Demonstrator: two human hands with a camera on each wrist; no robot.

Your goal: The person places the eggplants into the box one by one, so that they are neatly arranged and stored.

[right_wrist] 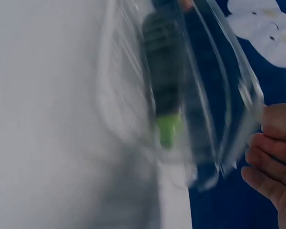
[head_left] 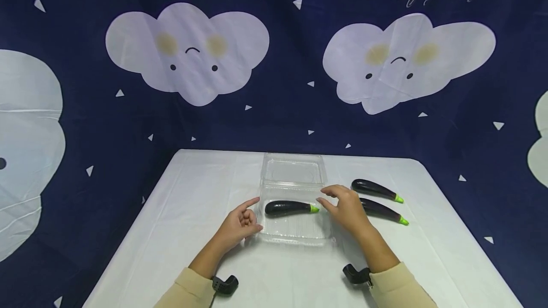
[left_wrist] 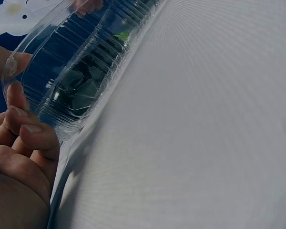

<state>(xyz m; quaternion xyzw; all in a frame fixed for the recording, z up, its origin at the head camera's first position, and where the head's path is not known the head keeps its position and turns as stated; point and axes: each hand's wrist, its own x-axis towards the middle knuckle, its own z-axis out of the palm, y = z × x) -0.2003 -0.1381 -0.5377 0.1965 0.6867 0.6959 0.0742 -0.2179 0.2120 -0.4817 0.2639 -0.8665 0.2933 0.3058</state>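
A clear plastic clamshell box (head_left: 295,239) lies on the table with its lid (head_left: 295,172) folded back, away from me. One dark eggplant (head_left: 288,208) with a bright green stem end lies crosswise in the base; both wrist views show it through the plastic. At the box's left edge, my left hand (head_left: 239,222) reaches with index finger and thumb spread apart, the other fingers bent. My right hand (head_left: 346,208) is by the right edge, thumb and index finger parted, no eggplant between them. The right wrist view, blurred, puts its fingertips (right_wrist: 271,117) at the rim.
Two more eggplants lie right of my right hand: one farther back (head_left: 374,189), one nearer (head_left: 385,211) and partly hidden by the hand. The white-covered table (head_left: 192,189) ends at a dark blue cloth backdrop (head_left: 291,118) with cloud prints.
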